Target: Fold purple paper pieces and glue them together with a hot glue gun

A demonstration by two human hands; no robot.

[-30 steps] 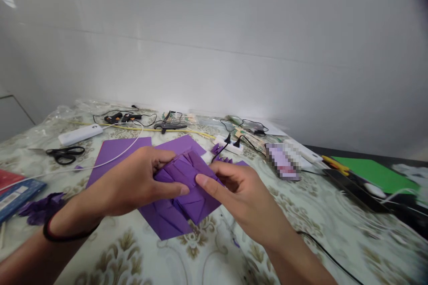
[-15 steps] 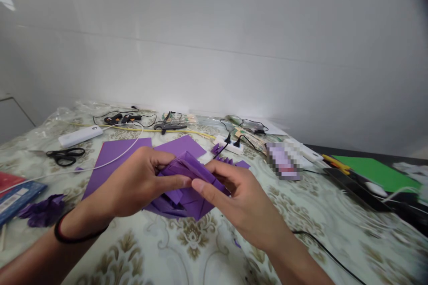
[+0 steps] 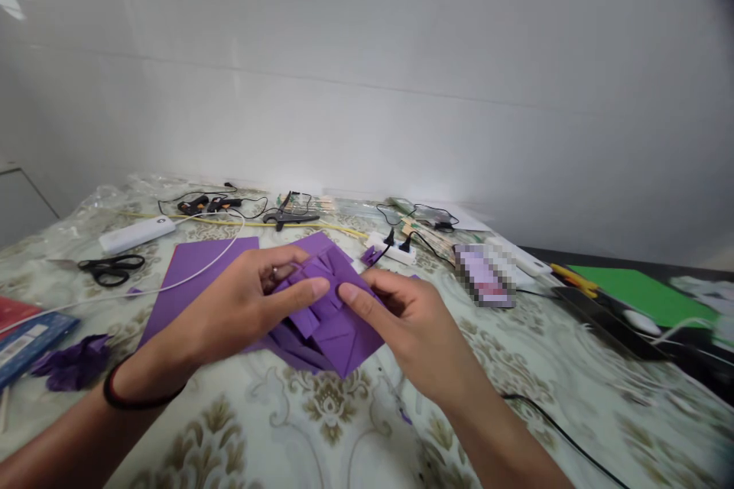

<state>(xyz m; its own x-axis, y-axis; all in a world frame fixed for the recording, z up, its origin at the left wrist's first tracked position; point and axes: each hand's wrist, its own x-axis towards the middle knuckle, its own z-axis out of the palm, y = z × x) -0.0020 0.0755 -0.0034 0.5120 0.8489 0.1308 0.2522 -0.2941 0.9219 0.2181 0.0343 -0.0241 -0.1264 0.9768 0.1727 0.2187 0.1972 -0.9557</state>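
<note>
Between my two hands is a piece of folded purple paper [image 3: 344, 336], with layered flaps and creases facing me. My left hand [image 3: 252, 298] grips its left side, the thumb lying on top of the flaps and the fingers behind. At the right edge my right hand [image 3: 410, 321] pinches it, thumb in front and fingers mostly hidden underneath. The two thumb tips are close together near the middle of the folds. Behind my left hand a flat purple sheet [image 3: 195, 267] lies on the patterned tablecloth.
Black scissors [image 3: 112, 267], a white power bank [image 3: 138, 233] and crumpled purple paper [image 3: 74, 363] lie at left. A power strip [image 3: 393, 247] with plugs stands behind my hands. Glue guns [image 3: 209, 204] lie farther back; a phone [image 3: 485, 275] and green sheet [image 3: 642, 294] are at right.
The folded purple paper has tilted flatter, so its inner flaps now face up toward me. My thumbs have moved slightly up and apart on it.
</note>
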